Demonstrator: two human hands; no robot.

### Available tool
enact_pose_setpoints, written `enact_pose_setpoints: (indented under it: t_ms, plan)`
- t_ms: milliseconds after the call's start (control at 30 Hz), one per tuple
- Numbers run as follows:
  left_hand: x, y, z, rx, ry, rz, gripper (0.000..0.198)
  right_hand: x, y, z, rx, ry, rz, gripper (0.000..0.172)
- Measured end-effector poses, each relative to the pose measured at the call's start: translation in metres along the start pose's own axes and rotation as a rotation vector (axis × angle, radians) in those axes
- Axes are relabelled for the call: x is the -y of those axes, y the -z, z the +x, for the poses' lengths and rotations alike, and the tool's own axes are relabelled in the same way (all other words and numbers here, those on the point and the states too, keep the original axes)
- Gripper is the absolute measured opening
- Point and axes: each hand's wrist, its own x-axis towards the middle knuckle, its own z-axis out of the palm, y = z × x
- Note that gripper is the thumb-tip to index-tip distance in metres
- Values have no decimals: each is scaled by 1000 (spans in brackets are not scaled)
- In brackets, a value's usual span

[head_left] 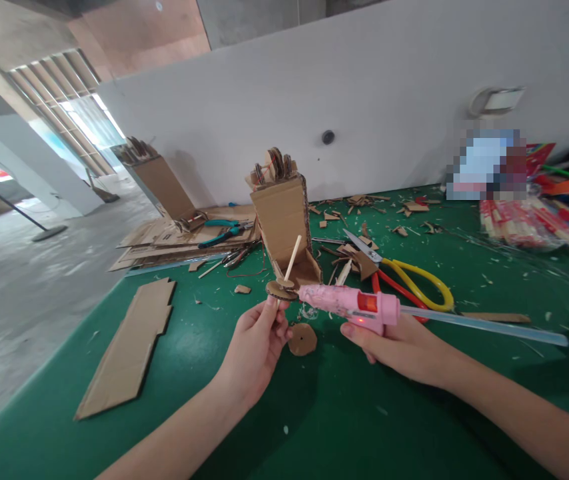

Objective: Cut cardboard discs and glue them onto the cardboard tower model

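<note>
My left hand [259,347] pinches a round cardboard disc [280,291] with a thin wooden stick [293,259] through its middle. A smaller disc sits around the stick on top of it. My right hand [399,350] is wrapped round a pink hot glue gun [349,303], whose nozzle meets the disc's right edge. From the back of the gun sticks a long clear glue stick [484,323]. Below my left fingers a loose cardboard disc [303,340] with a small centre hole lies on the green table. Just behind the discs stands a folded cardboard stand [282,220], with several discs at its top.
Scissors [414,280] with red and yellow handles lie right of the stand. Teal-handled pliers [222,233] rest by stacked cardboard [139,243] and another cardboard stand [162,187]. A cut cardboard strip [127,350] lies left. Scraps [364,200] and packaged sticks [514,223] lie near the wall.
</note>
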Motion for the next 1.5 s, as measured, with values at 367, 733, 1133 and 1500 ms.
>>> enact_pose_setpoints:
  t_ms: [367,733,1133,1500]
  plan:
    - [0,-2,-1,29,112,-28,31,-2,0,-1,-4,-26,-85,40]
    - [2,-1,-2,86,123,-69,33,-3,0,-2,34,-87,7,43]
    - [1,-2,-1,105,81,-6,25,-13,-4,0,74,-68,282,34]
    - [1,1,0,126,79,-26,29,-11,-3,-1,36,-92,215,29]
